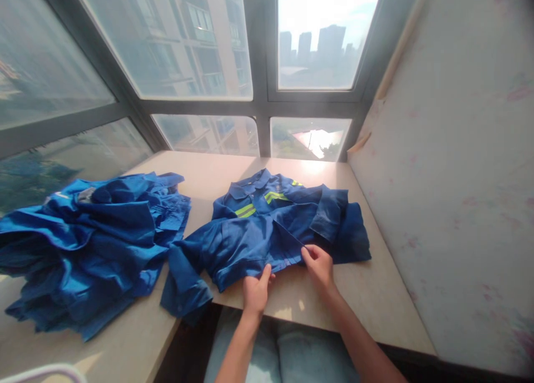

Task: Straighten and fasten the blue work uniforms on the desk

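Note:
A blue work jacket (250, 238) with yellow-green reflective stripes lies front up on the pale tabletop, its collar toward the window. My left hand (256, 291) grips the jacket's bottom hem near the middle, thumb on top and the fingers mostly hidden beneath the cloth. To the right, my right hand (319, 263) pinches the hem's edge between thumb and fingers. One sleeve (187, 283) hangs over the table's front edge at the left. The other sleeve (331, 213) is bent across the right side of the jacket.
A heap of blue clothing (95, 238) covers much of the left part of the tabletop (387, 299). Large grey-framed windows (261, 54) rise behind it. A papered wall (459, 177) borders the right side. A white curved bar (54, 370) shows at the bottom left.

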The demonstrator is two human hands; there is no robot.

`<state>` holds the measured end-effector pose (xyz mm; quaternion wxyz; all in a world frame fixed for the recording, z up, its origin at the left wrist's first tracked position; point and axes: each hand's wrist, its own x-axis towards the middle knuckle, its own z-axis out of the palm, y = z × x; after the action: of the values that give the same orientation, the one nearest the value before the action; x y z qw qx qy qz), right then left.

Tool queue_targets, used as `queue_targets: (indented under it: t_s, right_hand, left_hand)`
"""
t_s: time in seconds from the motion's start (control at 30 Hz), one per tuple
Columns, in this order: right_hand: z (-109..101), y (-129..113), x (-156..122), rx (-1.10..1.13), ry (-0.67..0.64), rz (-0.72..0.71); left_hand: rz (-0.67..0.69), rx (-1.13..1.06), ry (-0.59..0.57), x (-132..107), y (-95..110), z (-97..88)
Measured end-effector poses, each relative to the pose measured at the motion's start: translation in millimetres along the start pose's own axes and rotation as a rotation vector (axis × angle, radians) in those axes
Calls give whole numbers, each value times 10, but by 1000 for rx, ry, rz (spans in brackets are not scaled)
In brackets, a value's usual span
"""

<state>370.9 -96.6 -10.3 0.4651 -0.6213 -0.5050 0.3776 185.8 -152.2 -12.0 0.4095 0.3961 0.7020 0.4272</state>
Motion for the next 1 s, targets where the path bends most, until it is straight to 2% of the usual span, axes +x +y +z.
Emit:
queue_targets:
  t_s: [0.07, 0.13, 0.2, 0.3, 0.33, 0.37, 0.4, 0.43, 0.5, 0.57, 0.63, 0.7, 0.8, 0.87, 0.93, 1.0]
  right_hand:
    - [-146, 30, -111, -231, -95, -60]
    - [-322, 37, -224, -457, -261, -113]
    - [-501, 13, -318, -642, -415, -148]
    - [-709, -67, -435, -817, -578, -180]
    - [-751, -96, -476, -851, -614, -190]
    - [-776, -122, -521, -875, -638, -202]
    - [-786, -144, -570, -887, -649, -216]
    - [-784, -160, -623, -888, -651, -234]
    - [-761, -169, -725, -857, -624, -276]
    - [-750, -143, -795, -797, -568, -318]
    - [-786, -84, -812, -730, -463, -348]
    - [-881, -6, -771, -706, -312, -353]
    - [-1061, 72, -643, -801, -99, -328]
    - [-1115, 34, -545, -875, -36, -330]
    - [-1048, -106, -439, -892, -18, -380]
    - [-832, -335, -305, -870, -42, -478]
  left_hand:
    - [-4, 51, -82, -92, 5, -90]
    - [-16, 215, -197, -240, 42, -209]
    - [-13, 385, -369, -424, 137, -352]
    - [66, 482, -713, -689, 401, -567]
    - [112, 486, -794, -756, 509, -621]
    - [163, 488, -820, -806, 618, -658]
    - [220, 487, -793, -834, 720, -675]
    - [281, 484, -718, -838, 812, -668]
    - [430, 500, -477, -768, 942, -591]
    - [606, 588, -219, -597, 988, -455]
    - [762, 741, -54, -356, 945, -309]
    - [814, 884, 1, -99, 825, -195]
    - [747, 1000, -38, 187, 563, -119]
    - [728, 1021, -69, 262, 392, -113]
    - [740, 1014, -55, 256, 269, -117]
    - [752, 994, -17, 207, 203, -120]
